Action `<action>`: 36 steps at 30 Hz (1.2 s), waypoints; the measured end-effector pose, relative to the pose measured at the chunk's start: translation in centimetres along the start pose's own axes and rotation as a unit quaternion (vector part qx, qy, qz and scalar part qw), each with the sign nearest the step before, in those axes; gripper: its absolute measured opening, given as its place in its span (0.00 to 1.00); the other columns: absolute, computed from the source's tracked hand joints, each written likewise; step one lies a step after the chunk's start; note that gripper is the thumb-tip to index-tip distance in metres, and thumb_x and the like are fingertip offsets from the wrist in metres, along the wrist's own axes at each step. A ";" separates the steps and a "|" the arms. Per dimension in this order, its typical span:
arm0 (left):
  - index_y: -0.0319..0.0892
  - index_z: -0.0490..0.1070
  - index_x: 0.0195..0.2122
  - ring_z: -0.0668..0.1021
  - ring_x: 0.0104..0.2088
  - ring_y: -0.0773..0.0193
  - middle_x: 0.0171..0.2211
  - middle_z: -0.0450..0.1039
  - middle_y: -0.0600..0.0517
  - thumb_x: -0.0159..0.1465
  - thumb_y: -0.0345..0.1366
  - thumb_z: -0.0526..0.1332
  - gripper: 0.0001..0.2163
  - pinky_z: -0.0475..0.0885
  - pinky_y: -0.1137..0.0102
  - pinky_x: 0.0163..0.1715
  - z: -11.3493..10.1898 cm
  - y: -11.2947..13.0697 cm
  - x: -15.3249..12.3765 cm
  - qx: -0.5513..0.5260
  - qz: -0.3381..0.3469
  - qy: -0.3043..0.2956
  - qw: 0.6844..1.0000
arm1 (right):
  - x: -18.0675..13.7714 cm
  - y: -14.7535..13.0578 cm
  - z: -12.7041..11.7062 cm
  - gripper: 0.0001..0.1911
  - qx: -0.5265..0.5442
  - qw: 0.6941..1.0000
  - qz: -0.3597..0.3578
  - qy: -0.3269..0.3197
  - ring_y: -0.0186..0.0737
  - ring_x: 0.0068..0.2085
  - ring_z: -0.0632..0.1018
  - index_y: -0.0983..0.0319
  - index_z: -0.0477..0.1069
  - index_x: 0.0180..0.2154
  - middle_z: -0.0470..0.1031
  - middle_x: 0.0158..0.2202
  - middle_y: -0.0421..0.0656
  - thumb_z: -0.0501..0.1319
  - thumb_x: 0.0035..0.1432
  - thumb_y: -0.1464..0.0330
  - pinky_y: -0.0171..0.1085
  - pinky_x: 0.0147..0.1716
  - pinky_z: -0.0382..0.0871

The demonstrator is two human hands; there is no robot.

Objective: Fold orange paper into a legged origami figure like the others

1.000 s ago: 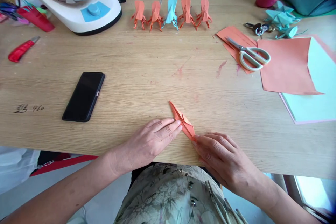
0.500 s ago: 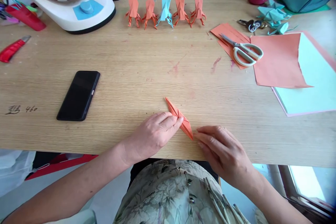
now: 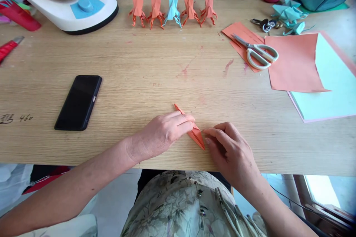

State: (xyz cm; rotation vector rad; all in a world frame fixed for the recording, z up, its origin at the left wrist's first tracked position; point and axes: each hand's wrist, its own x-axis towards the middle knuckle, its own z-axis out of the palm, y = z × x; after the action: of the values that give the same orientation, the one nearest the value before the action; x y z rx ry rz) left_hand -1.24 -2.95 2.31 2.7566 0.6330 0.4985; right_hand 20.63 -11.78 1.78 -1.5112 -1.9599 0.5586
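Observation:
A narrow piece of folded orange paper (image 3: 197, 136), pointed at both ends, lies slantwise on the table near the front edge. My left hand (image 3: 169, 129) is closed over its middle, fingers pressing it to the tabletop and hiding part of it. The upper tip shows beyond the fingers, and the lower half with its crease lines is uncovered. My right hand (image 3: 232, 150) is just right of the lower half, fingers loosely bent. A small gap shows between its thumb and index fingertip, close to the paper's edge; I see nothing held there.
Several folded paper figures (image 3: 172, 9) stand in a row at the back. Scissors (image 3: 258, 53) rest on orange paper (image 3: 296, 63) at the right, over pale green sheets (image 3: 333, 100). A phone (image 3: 78, 102) lies left, with a red cutter (image 3: 8, 49) and a white fan (image 3: 91, 11) beyond.
My left fingers have shifted up and flattened across the paper's middle. My right hand has moved slightly up and left, its thumb and index drawing apart. The view has shifted a little.

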 end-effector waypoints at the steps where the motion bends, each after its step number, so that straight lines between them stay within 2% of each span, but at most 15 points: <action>1: 0.37 0.72 0.46 0.80 0.46 0.62 0.48 0.77 0.47 0.69 0.21 0.56 0.10 0.75 0.69 0.45 -0.2 0.0 0.2 -0.013 -0.010 -0.010 1.000 | 0.1 0.0 0.1 0.09 -0.002 1.000 0.003 0.002 0.37 0.37 0.73 0.62 0.75 0.44 0.71 0.40 0.46 0.56 0.69 0.73 0.37 0.35 0.68; 3: 0.38 0.72 0.47 0.80 0.42 0.63 0.44 0.76 0.49 0.69 0.22 0.56 0.09 0.74 0.70 0.41 -0.6 0.0 0.8 -0.028 -0.042 -0.036 0.998 | 0.1 -0.1 0.3 0.09 -0.006 1.000 0.009 0.005 0.37 0.37 0.73 0.62 0.75 0.44 0.71 0.40 0.46 0.56 0.70 0.72 0.37 0.35 0.68; 8: 0.41 0.75 0.46 0.79 0.37 0.65 0.44 0.73 0.50 0.69 0.26 0.59 0.08 0.72 0.71 0.37 -1.4 -0.1 2.1 -0.069 -0.111 -0.108 0.986 | 0.5 -0.3 0.8 0.09 -0.021 0.999 0.025 0.006 0.37 0.35 0.73 0.62 0.75 0.42 0.72 0.38 0.45 0.57 0.70 0.69 0.38 0.34 0.66; 15: 0.40 0.77 0.41 0.77 0.35 0.67 0.40 0.73 0.52 0.70 0.28 0.61 0.05 0.71 0.72 0.37 -1.9 -0.6 3.0 -0.154 -0.135 -0.132 0.970 | 1.0 -0.5 1.4 0.10 -0.067 0.996 0.028 0.043 0.36 0.30 0.71 0.60 0.74 0.34 0.72 0.31 0.40 0.59 0.69 0.66 0.38 0.31 0.63; 20: 0.39 0.76 0.36 0.77 0.35 0.66 0.37 0.72 0.52 0.70 0.26 0.58 0.08 0.71 0.71 0.38 -1.8 -0.8 3.5 -0.152 -0.121 -0.130 0.972 | 1.0 -0.4 1.4 0.09 -0.062 0.997 0.036 0.036 0.37 0.31 0.71 0.60 0.73 0.34 0.71 0.30 0.41 0.59 0.69 0.67 0.39 0.32 0.62; 24: 0.39 0.74 0.34 0.76 0.35 0.66 0.40 0.72 0.51 0.69 0.23 0.57 0.09 0.71 0.72 0.36 -1.7 -0.8 4.4 -0.136 -0.059 -0.141 0.979 | 0.8 -0.2 0.9 0.07 -0.022 1.000 0.010 0.002 0.38 0.32 0.71 0.59 0.73 0.35 0.72 0.31 0.41 0.59 0.68 0.69 0.40 0.33 0.64; 26: 0.39 0.73 0.34 0.76 0.36 0.66 0.41 0.71 0.49 0.68 0.22 0.56 0.09 0.71 0.72 0.36 -1.7 -0.8 4.7 -0.129 -0.015 -0.142 0.981 | 0.7 0.1 0.4 0.05 0.008 1.000 0.002 -0.005 0.37 0.33 0.72 0.59 0.72 0.38 0.73 0.34 0.41 0.59 0.68 0.71 0.39 0.33 0.66; 29: 0.38 0.72 0.34 0.77 0.39 0.64 0.43 0.71 0.47 0.69 0.23 0.56 0.09 0.73 0.71 0.42 -1.5 -0.9 4.6 -0.120 0.033 -0.129 0.984 | 0.7 0.9 -0.3 0.07 0.019 0.999 -0.002 0.027 0.37 0.37 0.75 0.59 0.71 0.43 0.73 0.40 0.43 0.57 0.67 0.75 0.38 0.35 0.70; 31: 0.38 0.72 0.35 0.78 0.41 0.61 0.45 0.71 0.45 0.69 0.29 0.60 0.05 0.74 0.68 0.45 -1.2 -0.6 4.0 -0.116 0.043 -0.112 0.986 | 0.9 1.3 -0.6 0.09 -0.003 0.999 -0.022 0.042 0.39 0.41 0.76 0.60 0.70 0.47 0.72 0.45 0.46 0.57 0.67 0.76 0.39 0.38 0.72; 33: 0.38 0.72 0.38 0.78 0.44 0.58 0.48 0.71 0.43 0.68 0.35 0.64 0.06 0.75 0.66 0.46 -0.9 -0.2 3.1 -0.095 0.042 -0.094 0.990 | 1.2 1.5 -0.7 0.13 -0.019 0.998 -0.049 0.034 0.42 0.47 0.77 0.60 0.69 0.51 0.72 0.51 0.50 0.57 0.67 0.76 0.41 0.43 0.74; 35: 0.38 0.72 0.42 0.78 0.45 0.59 0.49 0.72 0.43 0.70 0.30 0.59 0.03 0.75 0.66 0.46 -0.4 0.3 2.3 -0.059 0.039 -0.068 0.995 | 1.4 1.6 -0.6 0.16 -0.023 0.997 -0.075 0.016 0.44 0.50 0.77 0.60 0.67 0.54 0.71 0.54 0.51 0.57 0.67 0.77 0.43 0.46 0.75; 36: 0.38 0.71 0.45 0.78 0.45 0.60 0.48 0.73 0.44 0.72 0.27 0.55 0.06 0.75 0.67 0.46 -0.2 0.5 1.9 -0.049 0.032 -0.049 0.997 | 1.5 1.5 -0.5 0.17 -0.024 0.996 -0.085 0.006 0.45 0.51 0.77 0.60 0.66 0.55 0.72 0.54 0.51 0.56 0.67 0.77 0.44 0.47 0.75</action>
State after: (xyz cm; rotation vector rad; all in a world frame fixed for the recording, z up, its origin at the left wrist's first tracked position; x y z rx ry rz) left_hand 0.46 -2.46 3.14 2.6956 0.4847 0.3943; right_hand 21.77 -9.90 1.46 -1.3560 -2.0808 0.4306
